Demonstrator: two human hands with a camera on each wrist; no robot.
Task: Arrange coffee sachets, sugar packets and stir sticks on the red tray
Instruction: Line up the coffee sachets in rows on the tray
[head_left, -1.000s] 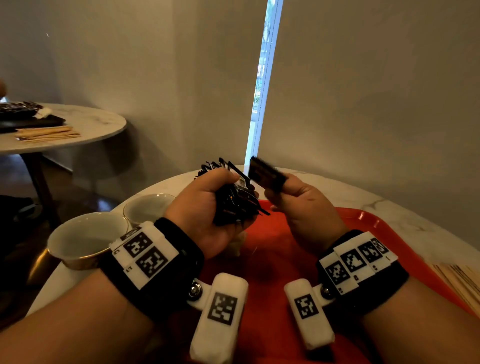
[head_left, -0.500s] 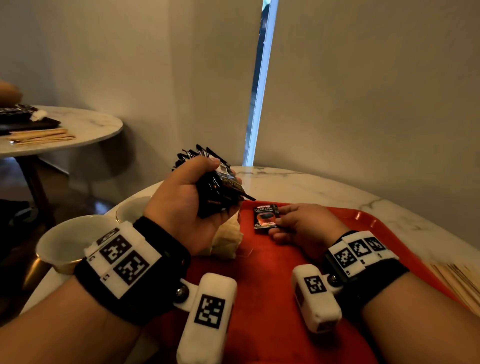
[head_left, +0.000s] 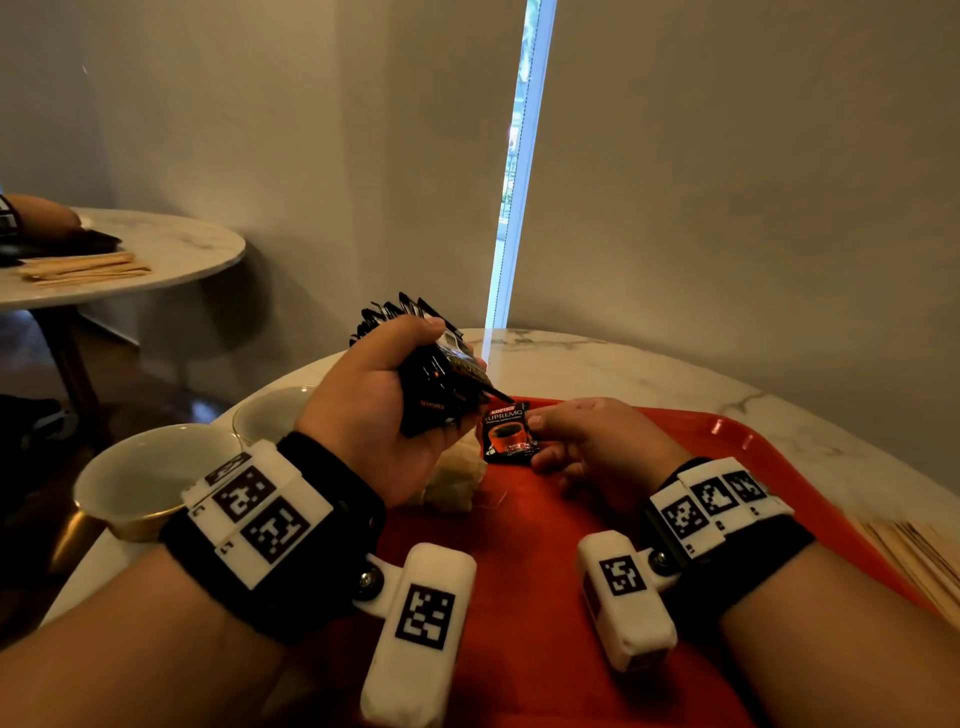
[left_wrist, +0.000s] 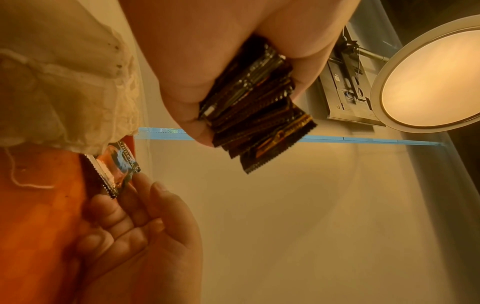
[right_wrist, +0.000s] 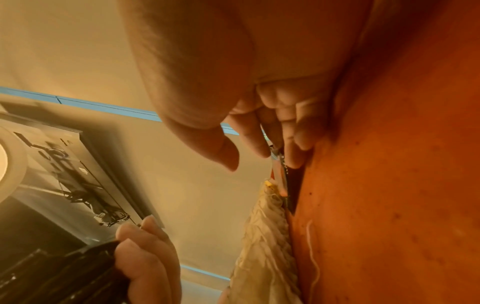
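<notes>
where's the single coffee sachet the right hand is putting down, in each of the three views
Head: single coffee sachet at centre, face up on the red tray, at the right hand.
Left wrist: sachet lower left, seen edge-on.
Right wrist: thin sliver right of centre, under the fingertips.
Shared landmark: the cream cloth beside it.

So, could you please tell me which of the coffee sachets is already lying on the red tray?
The single sachet printed with a coffee cup, at the right hand fingertips; the others are bunched in the left hand.

Bare forearms; each wrist wears a black fabric band (head_left: 322, 525) topped with white square-coded marker blocks (head_left: 719, 501), a white tagged camera pod (head_left: 421, 631) bolted at six o'clock.
</notes>
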